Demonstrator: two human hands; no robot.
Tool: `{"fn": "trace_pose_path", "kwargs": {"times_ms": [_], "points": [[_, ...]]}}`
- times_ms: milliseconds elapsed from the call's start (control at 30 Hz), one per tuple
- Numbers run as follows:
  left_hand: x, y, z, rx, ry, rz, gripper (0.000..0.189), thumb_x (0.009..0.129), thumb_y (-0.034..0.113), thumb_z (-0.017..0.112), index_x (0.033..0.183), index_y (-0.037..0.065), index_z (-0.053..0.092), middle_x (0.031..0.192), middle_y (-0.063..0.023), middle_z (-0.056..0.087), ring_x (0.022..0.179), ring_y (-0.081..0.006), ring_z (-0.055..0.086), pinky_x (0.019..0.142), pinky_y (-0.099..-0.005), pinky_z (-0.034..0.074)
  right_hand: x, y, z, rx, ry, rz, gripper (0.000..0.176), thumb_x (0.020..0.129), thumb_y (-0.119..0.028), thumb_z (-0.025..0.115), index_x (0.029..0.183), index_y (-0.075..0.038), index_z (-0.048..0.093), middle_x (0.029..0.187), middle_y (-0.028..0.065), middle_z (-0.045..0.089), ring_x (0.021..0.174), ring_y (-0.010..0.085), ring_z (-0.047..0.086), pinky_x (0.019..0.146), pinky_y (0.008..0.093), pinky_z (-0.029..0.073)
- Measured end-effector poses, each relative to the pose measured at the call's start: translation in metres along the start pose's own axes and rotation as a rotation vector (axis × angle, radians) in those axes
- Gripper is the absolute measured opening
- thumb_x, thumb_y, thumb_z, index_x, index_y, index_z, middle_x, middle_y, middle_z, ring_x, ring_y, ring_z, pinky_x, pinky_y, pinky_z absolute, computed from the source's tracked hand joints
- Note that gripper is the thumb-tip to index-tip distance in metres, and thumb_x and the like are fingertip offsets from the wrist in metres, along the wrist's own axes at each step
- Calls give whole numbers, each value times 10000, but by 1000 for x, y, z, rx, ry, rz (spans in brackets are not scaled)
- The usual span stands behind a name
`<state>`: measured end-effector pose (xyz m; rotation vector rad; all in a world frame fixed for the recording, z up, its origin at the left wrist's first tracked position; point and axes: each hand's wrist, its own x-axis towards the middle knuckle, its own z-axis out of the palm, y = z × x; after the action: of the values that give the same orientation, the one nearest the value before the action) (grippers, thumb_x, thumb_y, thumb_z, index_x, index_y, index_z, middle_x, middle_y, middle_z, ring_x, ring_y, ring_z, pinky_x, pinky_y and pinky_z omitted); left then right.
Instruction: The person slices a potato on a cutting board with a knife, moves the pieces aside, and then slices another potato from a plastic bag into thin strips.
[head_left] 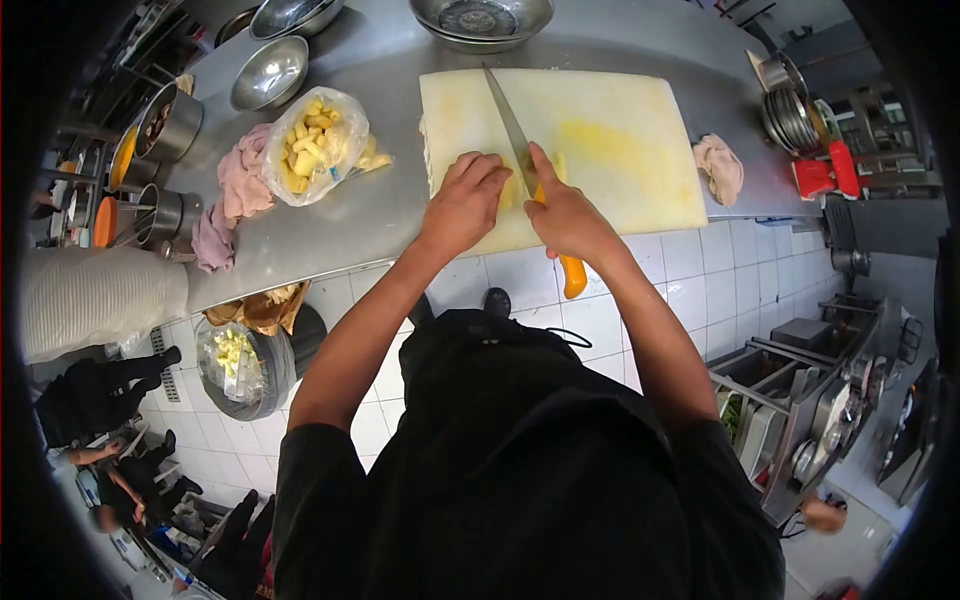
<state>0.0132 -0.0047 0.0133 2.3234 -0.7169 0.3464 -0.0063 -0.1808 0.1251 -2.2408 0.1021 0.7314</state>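
Observation:
My right hand (572, 220) is wrapped round the orange handle of a long kitchen knife (508, 118), index finger stretched along it. The blade points away from me over a thick white cutting board (640, 150). Left of the blade, my left hand (467, 203) has its fingers curled down on a pale yellow food piece (508, 190), mostly hidden under them. More yellow food (558, 165) shows just right of the blade, partly behind my right hand. To the left of the board stands an open clear plastic bag (345, 125) full of peeled yellow pieces (308, 150).
Metal bowls (270, 73) stand at the back left, and a wide one (482, 20) behind the board. Pink cloths (245, 172) lie left, another cloth (718, 168) right. A lined bin (243, 370) stands below the table's left front edge. Several people sit or stand lower left.

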Motion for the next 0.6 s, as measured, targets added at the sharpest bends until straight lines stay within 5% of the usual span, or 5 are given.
{"fn": "trace_pose_path", "kwargs": {"times_ms": [600], "points": [[-2,-2,-1,41,-13,8,324,863,-20,605,1167,-21,718,1280,-84,650,1240,-261,568,1058,-372,500,24,32,37,-128,165,-167,811,994,-98,494,1676,-151,58,792,234,689,540,329,665,665,460,561]]}}
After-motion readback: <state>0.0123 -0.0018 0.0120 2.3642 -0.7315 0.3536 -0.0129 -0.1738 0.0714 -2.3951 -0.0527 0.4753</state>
